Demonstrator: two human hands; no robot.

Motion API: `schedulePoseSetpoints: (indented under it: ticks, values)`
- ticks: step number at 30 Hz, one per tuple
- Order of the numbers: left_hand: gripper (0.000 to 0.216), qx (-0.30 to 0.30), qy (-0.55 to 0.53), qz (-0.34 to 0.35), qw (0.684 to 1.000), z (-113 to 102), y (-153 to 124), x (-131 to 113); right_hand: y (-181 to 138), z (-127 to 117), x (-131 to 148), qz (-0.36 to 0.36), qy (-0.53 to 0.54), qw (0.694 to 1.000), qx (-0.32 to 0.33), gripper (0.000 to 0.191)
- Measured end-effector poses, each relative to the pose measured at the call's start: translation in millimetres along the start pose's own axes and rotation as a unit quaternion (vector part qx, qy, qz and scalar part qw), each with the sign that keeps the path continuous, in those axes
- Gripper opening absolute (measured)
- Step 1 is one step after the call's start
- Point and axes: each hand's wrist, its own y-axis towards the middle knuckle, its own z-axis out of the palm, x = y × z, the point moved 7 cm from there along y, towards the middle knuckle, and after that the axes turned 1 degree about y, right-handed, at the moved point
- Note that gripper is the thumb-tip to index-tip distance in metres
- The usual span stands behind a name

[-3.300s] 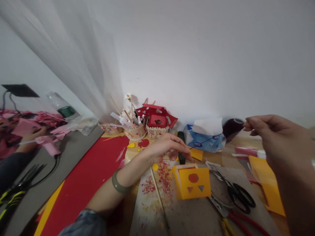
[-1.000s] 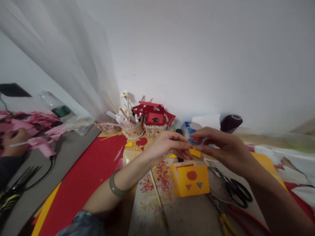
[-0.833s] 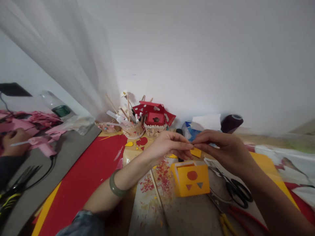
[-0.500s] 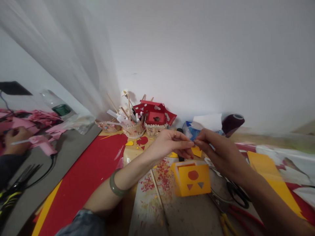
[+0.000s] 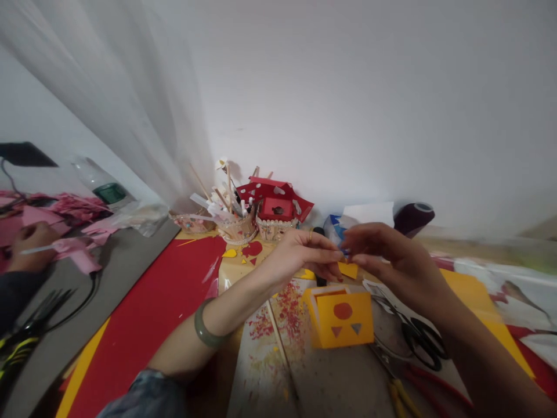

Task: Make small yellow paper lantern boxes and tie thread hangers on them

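In the head view, my left hand (image 5: pixel 310 253), with a ring and a green bangle, has its thumb and forefinger pinched together. Whatever those fingertips hold is too small to make out. Just to the right, my right hand (image 5: pixel 387 255) hovers with thumb and fingers parted, its tips close to the left fingertips. Below both hands stands a folded yellow paper box (image 5: pixel 319 334), its front cut with one round and two triangular openings. A small yellow paper piece (image 5: pixel 348 270) lies behind it, partly hidden by my hands.
A stained board (image 5: pixel 256 363) carries a thin stick (image 5: pixel 277 331). Black-handled scissors (image 5: pixel 424 343) and red-and-yellow-handled tools (image 5: pixel 402 397) lie right. Decorated baskets (image 5: pixel 238 232) and a red paper box (image 5: pixel 278 209) stand behind. At left, a co-worker's hand (image 5: pixel 32 247) is near a pink glue gun (image 5: pixel 76 255).
My right hand's fingers have parted and drawn slightly away from my left fingertips. My left hand keeps its pinch in nearly the same place.
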Motion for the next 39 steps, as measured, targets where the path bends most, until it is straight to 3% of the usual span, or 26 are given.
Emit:
schedulePoseSetpoints:
  ticks: [5, 7, 14, 20, 23, 25, 28, 32, 35, 39]
  values:
    - [0.018, 0.005, 0.017, 0.001, 1.000, -0.9, 0.2, 0.7, -0.8, 2.0, 10.5, -0.059, -0.039, 0.997, 0.007, 0.004]
    - [0.020, 0.014, 0.027, 0.002, 1.000, 0.0, -0.2, 0.4, -1.9, 1.4, 11.2, -0.061, -0.061, 0.996, -0.002, 0.009]
    - [0.015, 0.011, 0.043, 0.015, 0.999, 2.4, -0.2, -4.5, -1.3, 1.4, 6.4, -0.001, -0.098, 0.995, -0.009, 0.026]
    - [0.015, -0.074, 0.145, 0.110, 0.981, -4.6, -0.5, -11.8, 1.9, 3.9, -0.1, 0.069, -0.024, 0.997, 0.014, 0.028]
    - [0.013, -0.120, 0.156, 0.145, 0.970, -8.0, -3.1, -15.7, 1.7, 6.4, 10.0, 0.027, -0.032, 0.999, 0.014, 0.020]
    - [0.007, -0.137, 0.118, 0.142, 0.973, -9.6, -3.3, -15.4, 0.7, 7.6, 21.2, -0.026, -0.049, 0.998, 0.002, 0.016]
    - [0.016, -0.153, 0.069, 0.126, 0.978, -11.2, -2.4, -13.7, -1.3, 10.7, 34.6, -0.088, -0.082, 0.993, -0.007, 0.015]
    - [0.011, -0.164, 0.053, 0.123, 0.977, -10.9, -3.2, -11.0, -1.8, 12.1, 40.3, -0.109, -0.147, 0.983, -0.024, 0.017]
    - [0.008, -0.177, 0.130, 0.162, 0.962, -8.5, -9.3, -14.4, -3.0, 11.0, 42.4, -0.119, -0.198, 0.971, -0.053, 0.021]
    - [0.008, -0.179, 0.292, 0.220, 0.913, -1.7, -20.4, -22.9, -8.6, 14.6, 51.5, -0.172, -0.283, 0.939, -0.092, 0.024]
